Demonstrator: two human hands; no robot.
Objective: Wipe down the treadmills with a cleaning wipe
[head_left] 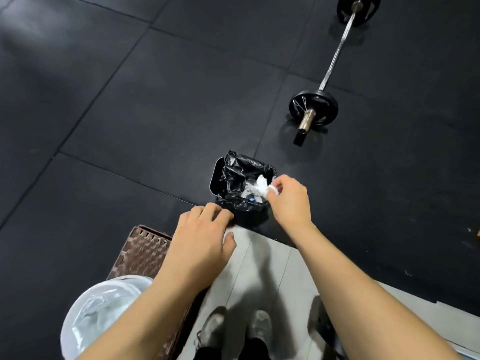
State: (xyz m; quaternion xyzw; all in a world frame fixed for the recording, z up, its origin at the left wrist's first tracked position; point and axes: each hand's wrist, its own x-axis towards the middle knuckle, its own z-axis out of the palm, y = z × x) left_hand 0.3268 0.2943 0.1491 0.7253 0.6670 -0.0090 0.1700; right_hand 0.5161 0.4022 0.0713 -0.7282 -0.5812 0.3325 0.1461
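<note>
Black gym floor (155,113), one bin (242,188), right hand (291,201) pinching one wipe (262,187), left hand (200,242) seemingly relaxed.

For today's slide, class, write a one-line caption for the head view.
Right hand holds a used wipe over a lined bin; left hand hovers open nearby.

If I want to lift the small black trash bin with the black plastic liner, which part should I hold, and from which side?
Probably the bare rim on the far-left side of the small black trash bin, reached from the left. There the black plastic liner does not cover the edge, so fingers would meet firm wall. The right hand, pinching a crumpled white wipe, occupies the right side.
</note>
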